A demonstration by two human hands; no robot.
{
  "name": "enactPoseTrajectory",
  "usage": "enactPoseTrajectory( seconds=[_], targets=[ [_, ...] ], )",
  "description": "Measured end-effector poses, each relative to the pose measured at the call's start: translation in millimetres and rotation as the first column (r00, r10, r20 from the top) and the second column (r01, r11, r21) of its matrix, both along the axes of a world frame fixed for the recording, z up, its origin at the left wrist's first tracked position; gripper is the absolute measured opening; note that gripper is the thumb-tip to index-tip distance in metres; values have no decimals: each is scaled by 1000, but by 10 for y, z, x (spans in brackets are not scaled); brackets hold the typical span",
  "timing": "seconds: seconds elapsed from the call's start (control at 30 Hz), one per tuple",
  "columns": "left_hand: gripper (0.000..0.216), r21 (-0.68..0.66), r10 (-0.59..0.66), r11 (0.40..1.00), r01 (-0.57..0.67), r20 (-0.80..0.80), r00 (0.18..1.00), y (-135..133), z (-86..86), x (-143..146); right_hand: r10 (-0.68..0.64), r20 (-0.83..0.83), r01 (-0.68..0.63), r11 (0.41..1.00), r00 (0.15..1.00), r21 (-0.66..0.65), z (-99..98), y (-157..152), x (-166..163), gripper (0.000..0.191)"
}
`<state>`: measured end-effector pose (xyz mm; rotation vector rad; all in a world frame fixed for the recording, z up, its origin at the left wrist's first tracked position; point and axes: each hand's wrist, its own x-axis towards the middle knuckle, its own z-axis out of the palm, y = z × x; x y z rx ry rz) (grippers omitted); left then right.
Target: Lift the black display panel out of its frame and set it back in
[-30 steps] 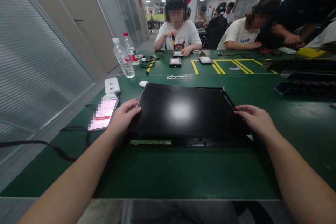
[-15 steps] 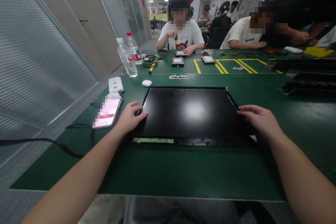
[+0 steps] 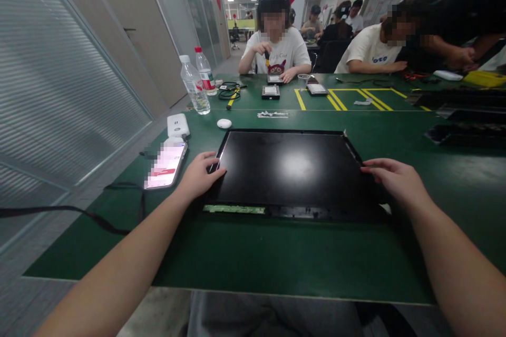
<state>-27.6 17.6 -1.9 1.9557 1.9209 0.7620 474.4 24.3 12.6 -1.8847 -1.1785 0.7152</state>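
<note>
The black screen panel (image 3: 256, 174) lies flat in a dark frame (image 3: 284, 131) at the middle of the green table (image 3: 292, 258), its glossy face up with a pale glare on it. From the left, a black strap (image 3: 87, 221) runs over the near left part of the table. Right of it lies a lit phone (image 3: 169, 163), with a white power bank (image 3: 178, 125) just beyond its far end. Farther off stand a clear bottle (image 3: 195, 89) and, just behind it, a red-capped bottle (image 3: 205, 75). The left hand (image 3: 198, 175) is half open at the panel's left edge, its thumb on the near side of that edge and its fingers spread past the frame; it touches the edge without closing round it. A small white oval case (image 3: 224, 124) sits beyond the frame's far left corner, and a coiled black cable (image 3: 230, 93) lies farther away. A green circuit strip (image 3: 233, 209) runs along the near left edge of the panel. At the far middle a co-worker (image 3: 276, 52) leans over small drives (image 3: 271, 92). The right hand (image 3: 397, 179) has its thumb and forefinger almost together at the frame's right edge; whether they grip it, I cannot tell. At the far right lie long dark parts (image 3: 466, 134), with a yellow object (image 3: 484, 79) behind them.
</note>
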Motion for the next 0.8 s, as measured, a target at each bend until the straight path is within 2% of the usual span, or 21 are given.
enactPoseTrajectory(
  seconds=[0.37,0.8],
  targets=[
    [46,-1,-16,1000,16,-19,1000,6,17,20,7,123,-3,1000,992,-28,-82,19,73,34],
    [48,-32,-30,999,26,-107,994,10,34,22,-11,-12,11,1000,1000,11,29,-8,-41,27]
  ],
)
